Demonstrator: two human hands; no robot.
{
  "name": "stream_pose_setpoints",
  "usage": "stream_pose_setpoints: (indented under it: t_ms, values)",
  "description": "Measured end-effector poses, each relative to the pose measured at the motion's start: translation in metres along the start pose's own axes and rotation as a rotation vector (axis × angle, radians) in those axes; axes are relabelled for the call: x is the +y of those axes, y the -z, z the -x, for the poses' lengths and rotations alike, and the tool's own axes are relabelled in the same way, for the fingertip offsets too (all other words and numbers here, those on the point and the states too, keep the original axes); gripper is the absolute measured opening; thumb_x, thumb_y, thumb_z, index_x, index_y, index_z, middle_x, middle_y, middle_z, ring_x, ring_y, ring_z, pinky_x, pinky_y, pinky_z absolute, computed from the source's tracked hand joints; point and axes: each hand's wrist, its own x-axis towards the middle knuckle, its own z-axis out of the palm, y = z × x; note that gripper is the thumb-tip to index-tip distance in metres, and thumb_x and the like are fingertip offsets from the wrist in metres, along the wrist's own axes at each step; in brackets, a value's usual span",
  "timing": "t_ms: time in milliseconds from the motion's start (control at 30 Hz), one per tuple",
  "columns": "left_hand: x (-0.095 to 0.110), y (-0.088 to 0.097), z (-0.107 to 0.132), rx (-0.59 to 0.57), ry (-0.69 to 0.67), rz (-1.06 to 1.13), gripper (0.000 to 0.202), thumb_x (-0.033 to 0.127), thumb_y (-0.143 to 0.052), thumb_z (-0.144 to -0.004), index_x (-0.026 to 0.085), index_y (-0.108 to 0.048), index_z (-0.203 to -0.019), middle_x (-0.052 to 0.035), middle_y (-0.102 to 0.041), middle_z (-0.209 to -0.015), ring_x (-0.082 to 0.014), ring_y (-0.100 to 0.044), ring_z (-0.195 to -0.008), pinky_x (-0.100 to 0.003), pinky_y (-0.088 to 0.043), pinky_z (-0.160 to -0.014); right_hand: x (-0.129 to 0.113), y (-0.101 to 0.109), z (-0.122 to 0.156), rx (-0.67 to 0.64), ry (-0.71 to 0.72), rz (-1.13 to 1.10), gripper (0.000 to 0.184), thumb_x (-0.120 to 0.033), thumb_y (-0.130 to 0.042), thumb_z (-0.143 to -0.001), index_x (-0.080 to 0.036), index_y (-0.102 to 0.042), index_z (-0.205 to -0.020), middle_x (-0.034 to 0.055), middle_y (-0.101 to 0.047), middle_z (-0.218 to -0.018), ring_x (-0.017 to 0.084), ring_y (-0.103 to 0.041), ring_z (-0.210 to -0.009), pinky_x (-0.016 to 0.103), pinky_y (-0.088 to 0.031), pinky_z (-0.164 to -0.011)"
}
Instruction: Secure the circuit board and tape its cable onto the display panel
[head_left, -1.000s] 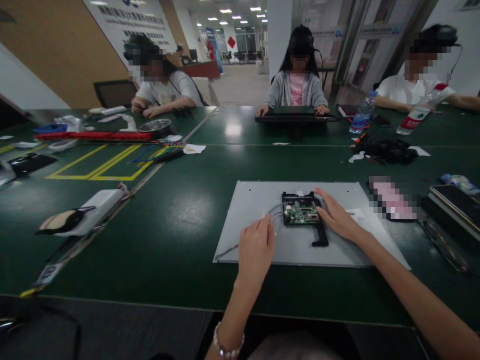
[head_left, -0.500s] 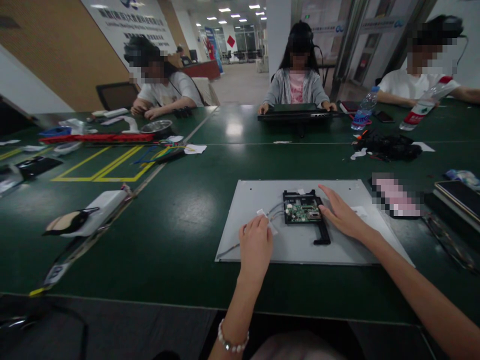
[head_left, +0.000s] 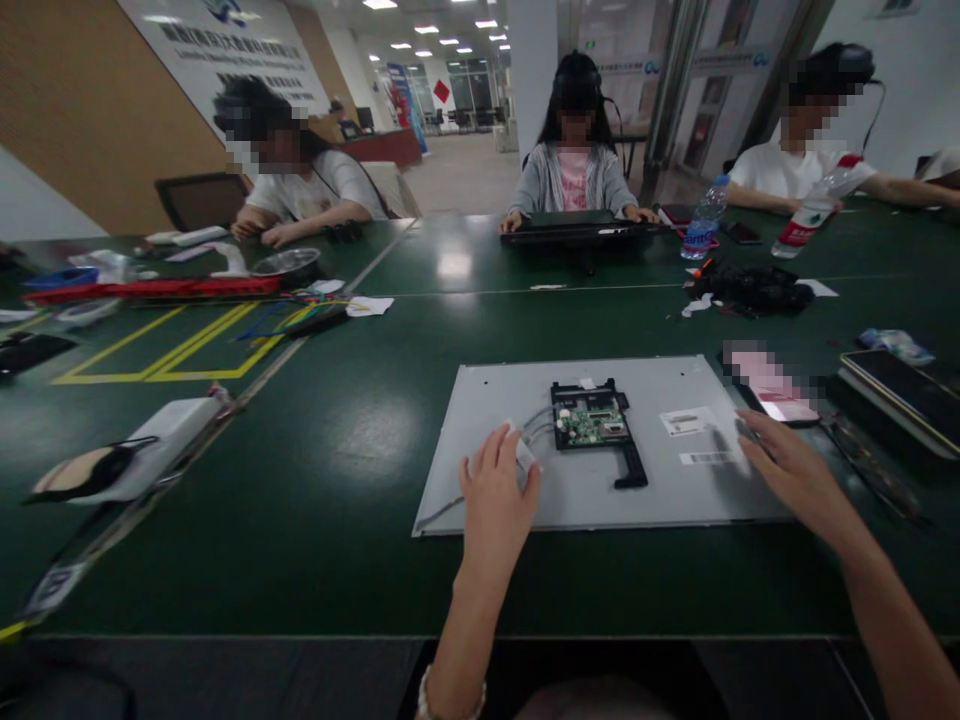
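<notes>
A grey flat panel (head_left: 480,400) lies face down on the green table in front of me. A green circuit board in a black frame (head_left: 592,424) sits at its middle, with thin wires (head_left: 534,420) running off to the left. My left hand (head_left: 495,492) rests flat on the panel's left part, fingers over the wires and a small white tag. My right hand (head_left: 791,472) hovers at the panel's right edge, fingers spread, holding nothing, close to two white labels (head_left: 690,422).
Right of the panel lie a pink blurred item (head_left: 765,382), a dark tablet (head_left: 896,385) and black cables (head_left: 750,285). Three people sit across the table, one behind a laptop (head_left: 581,230). Bottles (head_left: 701,228), a white device (head_left: 127,460), a red bar (head_left: 150,288) and yellow floor-tape lines lie left.
My right hand has left the circuit board and moved right to the panel's edge. My left hand stays on the wires. The view has shifted slightly.
</notes>
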Motion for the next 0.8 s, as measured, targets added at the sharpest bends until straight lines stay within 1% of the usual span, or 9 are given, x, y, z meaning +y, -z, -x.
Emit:
stream_pose_setpoints:
  t_ms: [67, 233, 333, 400, 467, 567, 700, 800]
  values:
    - [0.002, 0.001, 0.002, 0.064, -0.022, 0.010, 0.037, 0.024, -0.052, -0.091, 0.018, -0.051, -0.128, -0.0153, -0.052, -0.139, -0.0313, -0.044, -0.132, -0.060, -0.031, -0.106, -0.004, 0.000, 0.003, 0.023, -0.047, -0.052, 0.053, -0.053, -0.047, -0.091, -0.025, -0.051, -0.136, 0.0092, -0.053, -0.141, 0.030, -0.053, -0.126, 0.050, -0.041, -0.106]
    - [0.005, 0.005, 0.006, 0.192, -0.101, 0.052, 0.031, 0.022, -0.049, -0.094, 0.019, -0.053, -0.124, -0.0143, -0.052, -0.138, -0.0298, -0.039, -0.136, -0.057, -0.029, -0.109, -0.010, 0.000, 0.005, 0.025, -0.145, -0.186, 0.056, -0.055, -0.055, -0.087, -0.028, -0.053, -0.135, 0.0094, -0.058, -0.137, 0.029, -0.056, -0.123, 0.051, -0.039, -0.108]
    - [0.006, 0.006, 0.008, 0.227, -0.131, 0.077, 0.028, 0.020, -0.049, -0.093, 0.019, -0.054, -0.121, -0.0135, -0.053, -0.137, -0.0289, -0.039, -0.136, -0.055, -0.028, -0.110, -0.008, -0.001, 0.005, 0.022, -0.172, -0.270, 0.058, -0.056, -0.060, -0.084, -0.028, -0.054, -0.134, 0.0094, -0.058, -0.137, 0.029, -0.055, -0.124, 0.049, -0.038, -0.109]
    - [0.006, 0.006, 0.009, 0.230, -0.138, 0.091, 0.028, 0.020, -0.049, -0.093, 0.019, -0.055, -0.120, -0.0133, -0.053, -0.137, -0.0286, -0.038, -0.137, -0.055, -0.028, -0.110, -0.008, -0.003, 0.006, 0.011, -0.166, -0.325, 0.059, -0.055, -0.061, -0.083, -0.027, -0.054, -0.134, 0.0094, -0.057, -0.138, 0.029, -0.054, -0.125, 0.049, -0.038, -0.109]
    - [0.007, 0.007, 0.009, 0.220, -0.136, 0.101, 0.027, 0.020, -0.048, -0.093, 0.019, -0.055, -0.119, -0.0130, -0.053, -0.136, -0.0283, -0.038, -0.137, -0.054, -0.028, -0.111, -0.011, -0.005, 0.007, -0.005, -0.141, -0.353, 0.059, -0.054, -0.062, -0.083, -0.027, -0.054, -0.134, 0.0095, -0.056, -0.139, 0.030, -0.053, -0.126, 0.050, -0.039, -0.108]
    - [0.008, 0.008, 0.010, 0.202, -0.133, 0.112, 0.027, 0.021, -0.047, -0.094, 0.019, -0.056, -0.118, -0.0129, -0.054, -0.136, -0.0282, -0.038, -0.137, -0.053, -0.028, -0.111, -0.021, -0.004, 0.009, -0.034, -0.075, -0.316, 0.057, -0.053, -0.060, -0.085, -0.027, -0.053, -0.135, 0.0095, -0.054, -0.142, 0.032, -0.053, -0.126, 0.052, -0.041, -0.106]
    - [0.008, 0.008, 0.011, 0.185, -0.138, 0.124, 0.028, 0.025, -0.047, -0.095, 0.019, -0.056, -0.120, -0.0130, -0.053, -0.136, -0.0280, -0.037, -0.138, -0.054, -0.027, -0.112, -0.039, 0.001, 0.012, -0.097, 0.074, -0.148, 0.055, -0.052, -0.055, -0.088, -0.026, -0.051, -0.137, 0.0101, -0.052, -0.143, 0.034, -0.052, -0.126, 0.057, -0.044, -0.103]
    - [0.007, 0.008, 0.011, 0.179, -0.138, 0.124, 0.028, 0.025, -0.046, -0.095, 0.019, -0.055, -0.121, -0.0128, -0.054, -0.135, -0.0277, -0.037, -0.138, -0.054, -0.027, -0.112, -0.050, 0.002, 0.014, -0.199, 0.222, 0.009, 0.054, -0.051, -0.053, -0.090, -0.029, -0.050, -0.139, 0.0073, -0.051, -0.144, 0.034, -0.043, -0.134, 0.059, -0.039, -0.106]
